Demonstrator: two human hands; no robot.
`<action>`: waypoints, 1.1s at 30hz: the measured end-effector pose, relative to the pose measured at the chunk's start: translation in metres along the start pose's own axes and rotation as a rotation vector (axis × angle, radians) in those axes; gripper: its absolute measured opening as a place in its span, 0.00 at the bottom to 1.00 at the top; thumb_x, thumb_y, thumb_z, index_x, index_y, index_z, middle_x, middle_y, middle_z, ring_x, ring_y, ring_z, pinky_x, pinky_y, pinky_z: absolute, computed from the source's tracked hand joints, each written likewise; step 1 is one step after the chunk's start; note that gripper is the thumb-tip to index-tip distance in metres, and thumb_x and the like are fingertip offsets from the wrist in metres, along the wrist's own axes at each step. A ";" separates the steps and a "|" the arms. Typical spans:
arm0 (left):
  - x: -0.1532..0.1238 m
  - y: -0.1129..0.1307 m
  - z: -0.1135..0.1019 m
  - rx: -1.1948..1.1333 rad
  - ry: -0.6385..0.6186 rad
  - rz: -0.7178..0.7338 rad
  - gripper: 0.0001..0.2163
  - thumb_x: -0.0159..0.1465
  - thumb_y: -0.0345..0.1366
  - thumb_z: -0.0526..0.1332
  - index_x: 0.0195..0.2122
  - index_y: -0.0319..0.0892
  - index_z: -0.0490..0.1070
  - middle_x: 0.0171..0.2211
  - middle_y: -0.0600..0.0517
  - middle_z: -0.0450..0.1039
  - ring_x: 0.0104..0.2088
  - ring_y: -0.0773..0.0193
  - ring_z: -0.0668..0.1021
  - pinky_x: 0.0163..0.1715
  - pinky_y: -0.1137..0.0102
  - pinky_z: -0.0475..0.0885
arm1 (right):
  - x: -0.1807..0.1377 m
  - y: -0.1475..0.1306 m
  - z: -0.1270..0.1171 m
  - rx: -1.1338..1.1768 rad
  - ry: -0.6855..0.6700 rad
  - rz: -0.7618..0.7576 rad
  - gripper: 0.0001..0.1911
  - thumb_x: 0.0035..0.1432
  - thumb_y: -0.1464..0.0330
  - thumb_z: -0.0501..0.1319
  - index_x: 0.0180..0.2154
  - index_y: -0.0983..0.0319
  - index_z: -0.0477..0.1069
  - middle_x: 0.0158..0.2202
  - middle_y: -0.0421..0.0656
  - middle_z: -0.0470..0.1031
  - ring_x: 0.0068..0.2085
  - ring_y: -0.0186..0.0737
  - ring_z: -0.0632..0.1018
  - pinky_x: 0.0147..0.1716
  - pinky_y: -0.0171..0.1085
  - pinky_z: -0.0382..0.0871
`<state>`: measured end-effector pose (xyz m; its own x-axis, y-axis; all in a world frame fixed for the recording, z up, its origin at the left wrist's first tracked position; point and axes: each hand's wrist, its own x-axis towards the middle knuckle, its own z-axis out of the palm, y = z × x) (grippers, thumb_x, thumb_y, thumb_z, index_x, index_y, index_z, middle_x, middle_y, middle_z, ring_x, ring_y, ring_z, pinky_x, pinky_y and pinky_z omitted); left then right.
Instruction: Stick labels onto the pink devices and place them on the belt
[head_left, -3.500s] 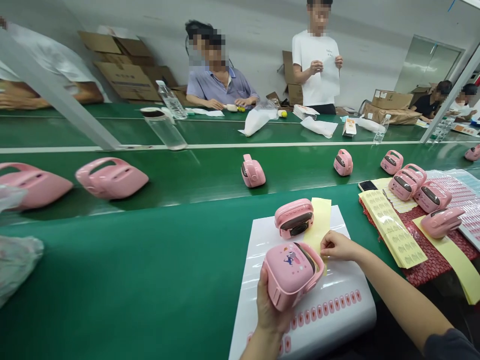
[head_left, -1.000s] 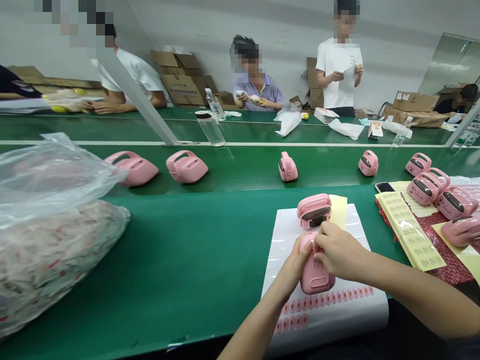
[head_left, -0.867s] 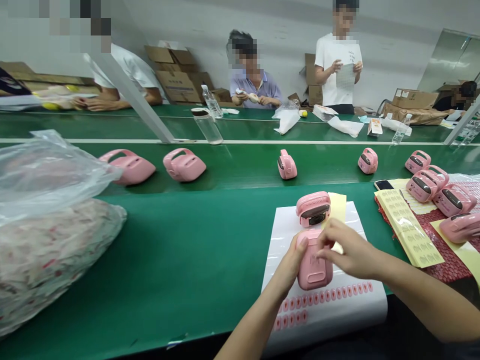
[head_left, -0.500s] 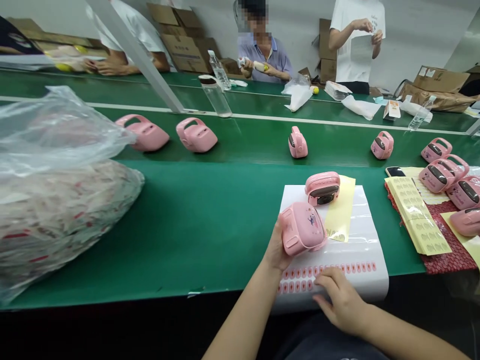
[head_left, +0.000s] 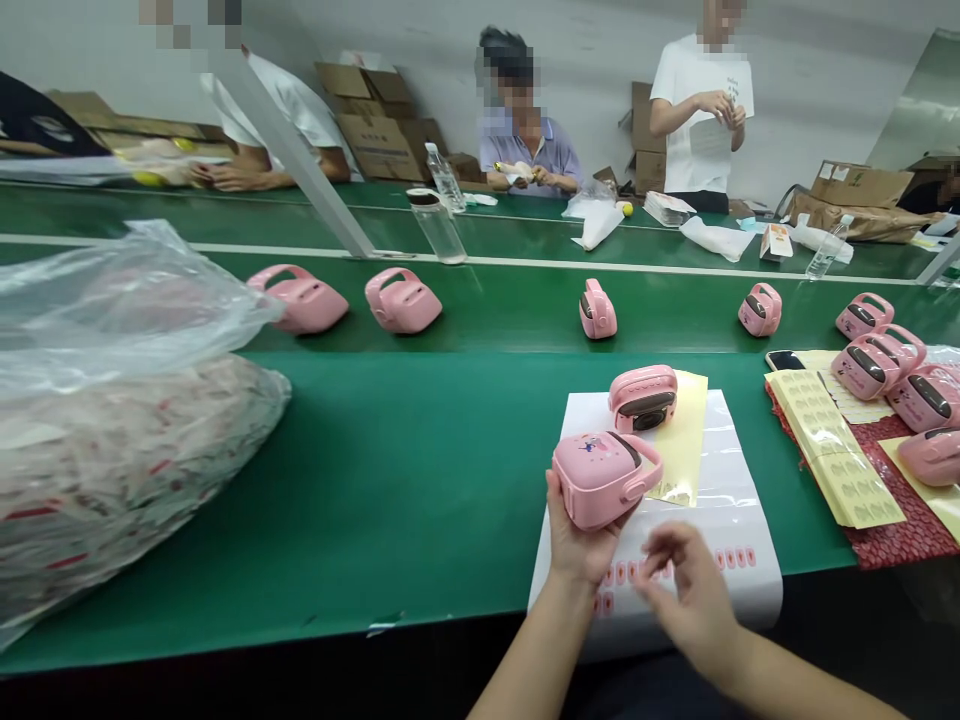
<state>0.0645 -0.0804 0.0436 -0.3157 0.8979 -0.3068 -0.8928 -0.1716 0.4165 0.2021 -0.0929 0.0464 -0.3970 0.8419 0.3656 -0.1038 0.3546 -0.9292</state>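
My left hand point(head_left: 576, 540) is closed round the underside of a pink handled device point(head_left: 604, 478) with a cartoon print on top, lifted just above a white sticker sheet point(head_left: 739, 485). My right hand point(head_left: 684, 592) hovers over the sheet's rows of small red stickers point(head_left: 739, 557). Its thumb and fingertips are pinched together, slightly blurred, and what they hold is too small to see. A second pink device point(head_left: 643, 397) stands on the sheet's far end, beside a yellow backing paper point(head_left: 686, 440).
A big clear plastic bag point(head_left: 112, 430) lies at the left. Several pink devices point(head_left: 405, 300) ride the green conveyor belt point(head_left: 487, 310). More pink devices point(head_left: 877, 365), yellow label sheets point(head_left: 832, 450) and a phone point(head_left: 784, 360) lie at the right. Other people work across the belt.
I turned the pink device from back-up to printed-top-up in my left hand. My right hand left it, reached to the red stickers at the sheet's near edge, and has now lifted off pinched.
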 end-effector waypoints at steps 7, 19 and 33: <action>-0.009 -0.021 0.004 -0.170 -0.161 -0.044 0.19 0.59 0.53 0.54 0.41 0.47 0.74 0.39 0.50 0.77 0.40 0.59 0.77 0.40 0.68 0.74 | 0.058 -0.027 -0.001 0.289 0.348 0.200 0.19 0.46 0.66 0.65 0.40 0.58 0.61 0.31 0.39 0.67 0.31 0.33 0.73 0.34 0.36 0.74; -0.017 -0.025 0.019 -0.238 -0.034 -0.082 0.22 0.60 0.54 0.50 0.39 0.43 0.75 0.38 0.47 0.78 0.36 0.61 0.78 0.36 0.71 0.74 | 0.058 -0.025 0.015 0.234 0.347 0.183 0.16 0.51 0.63 0.62 0.39 0.58 0.58 0.31 0.38 0.68 0.30 0.36 0.77 0.34 0.39 0.75; -0.023 -0.024 0.027 -0.243 0.059 -0.120 0.24 0.60 0.55 0.47 0.36 0.42 0.76 0.34 0.48 0.77 0.33 0.63 0.77 0.38 0.72 0.72 | 0.056 -0.016 0.012 -0.379 0.337 -0.367 0.09 0.58 0.74 0.52 0.40 0.57 0.59 0.31 0.40 0.63 0.30 0.36 0.70 0.25 0.35 0.69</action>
<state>0.1017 -0.0859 0.0634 -0.2152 0.8936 -0.3939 -0.9735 -0.1644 0.1588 0.1711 -0.0563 0.0807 -0.0813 0.6983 0.7112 0.1760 0.7124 -0.6793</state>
